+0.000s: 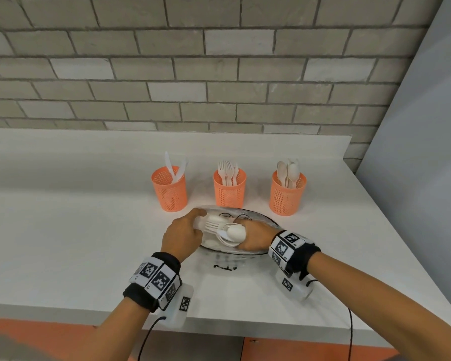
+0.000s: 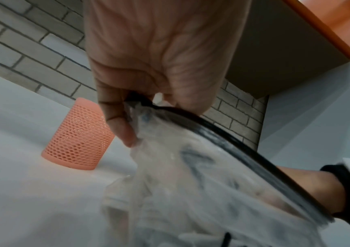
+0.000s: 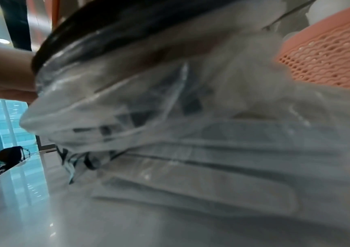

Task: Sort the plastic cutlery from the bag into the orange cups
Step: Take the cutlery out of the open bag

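Item 1, bag (image 1: pixel 255 220): clear plastic with a black rim and black print, lying on the white counter (image 1: pixel 63 230) just in front of the cups, mouth facing up. It holds loose white plastic cutlery (image 1: pixel 224 230): a fork head, a spoon bowl and several handles show in the opening.

Item 2, your left hand (image 1: pixel 182 233): at the bag's 9 o'clock edge. The left wrist view shows your thumb and forefinger pinching the black rim and the plastic beneath it, holding the mouth apart.

Item 3, your right hand (image 1: pixel 255 237): at the bag's 3 o'clock side, reaching into the opening, fingers among the cutlery. The spoon bowl covers the fingertips, so you cannot tell whether they grip a piece. The right wrist view shows only blurred plastic and handles through it.

Item 4, left orange cup (image 1: pixel 169 188): mesh-walled, upright, at 11 o'clock from the bag. It contains two white knives (image 1: pixel 176 168), leaning apart.

Item 5, middle orange cup (image 1: pixel 229 188): upright, at 12 o'clock from the bag, just beside its far rim. It contains several forks (image 1: pixel 227 171), tines up.

Item 6, right orange cup (image 1: pixel 287 193): upright, at 1 o'clock from the bag. It contains several spoons (image 1: pixel 289 171), bowls up.

Item 7, brick wall (image 1: pixel 219 61): grey, behind the counter at 12 o'clock.
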